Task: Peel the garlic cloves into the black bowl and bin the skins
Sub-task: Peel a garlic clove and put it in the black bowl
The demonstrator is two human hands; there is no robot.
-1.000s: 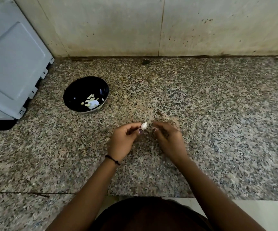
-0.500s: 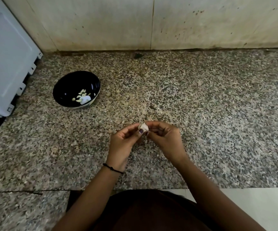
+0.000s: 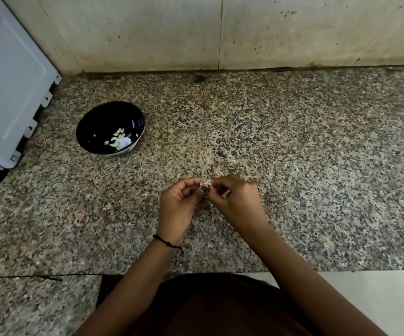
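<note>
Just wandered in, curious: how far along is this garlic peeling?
Done: several pale peeled cloves lie in the round black bowl. In hand: the left hand and right hand pinch one small whitish garlic clove between them above the speckled granite counter. Left: finish it, drop it in, bin the skins; no bin is in view.

Bowl [image 3: 110, 128] sat on counter [image 3: 293, 154], left of and behind both hands; peeled cloves [image 3: 118, 139] inside; appliance [image 3: 9, 93] further left.
</note>
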